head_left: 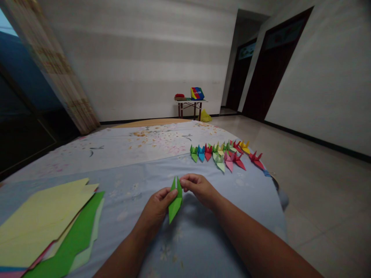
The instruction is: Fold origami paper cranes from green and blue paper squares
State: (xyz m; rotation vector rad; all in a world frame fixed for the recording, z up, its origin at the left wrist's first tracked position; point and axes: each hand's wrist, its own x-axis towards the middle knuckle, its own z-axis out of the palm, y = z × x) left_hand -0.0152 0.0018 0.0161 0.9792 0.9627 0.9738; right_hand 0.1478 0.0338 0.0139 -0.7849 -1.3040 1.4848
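Note:
A green folded paper, an unfinished-looking origami crane [175,210], is held above the blue part of the tablecloth. It has a broad point downward and two narrow points upward with a slit between them. My left hand [159,206] grips it from the left, thumb pressed across its middle. On the other side, my right hand [199,189] has thumb and forefinger pinched at the upper right narrow point; the exact contact is small. Beyond the hands stand several finished paper cranes [228,161] in green, blue, red, pink and yellow.
At the left lies a stack of coloured paper sheets [43,216], yellow on top, green beneath. A floral tablecloth [121,216] covers the round table, whose right edge curves beside the cranes. Farther off, a small table [188,102] holds a colourful box [197,93].

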